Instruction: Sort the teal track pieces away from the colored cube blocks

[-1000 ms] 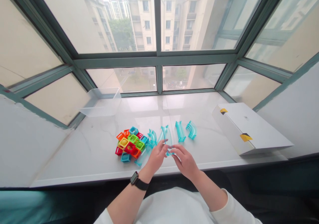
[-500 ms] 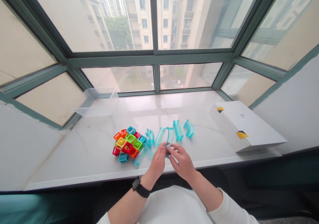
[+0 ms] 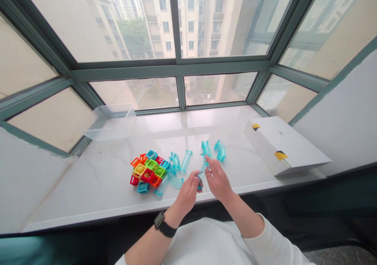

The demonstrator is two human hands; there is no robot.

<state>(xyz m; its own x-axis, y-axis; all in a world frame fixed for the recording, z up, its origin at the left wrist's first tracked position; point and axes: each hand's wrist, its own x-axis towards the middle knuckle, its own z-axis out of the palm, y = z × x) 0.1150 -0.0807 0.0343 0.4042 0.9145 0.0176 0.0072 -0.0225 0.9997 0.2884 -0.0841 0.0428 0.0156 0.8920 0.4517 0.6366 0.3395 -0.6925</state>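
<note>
Head view, live over the marble sill, and the left hand has a clear blue curved track pinched near its lower end, fingers closed around it just above the sill. The right hand is open, fingers raised right beside the curve; hard to tell if they're touching. To the left, the coloured tiles sit bunched together, with a straight tube and a blue curve close by. Two more blue pieces lie up past the right hand. So far the blue pieces on the sill lie separate, none visibly joined, with a clear tub and a white box off at either end.
</note>
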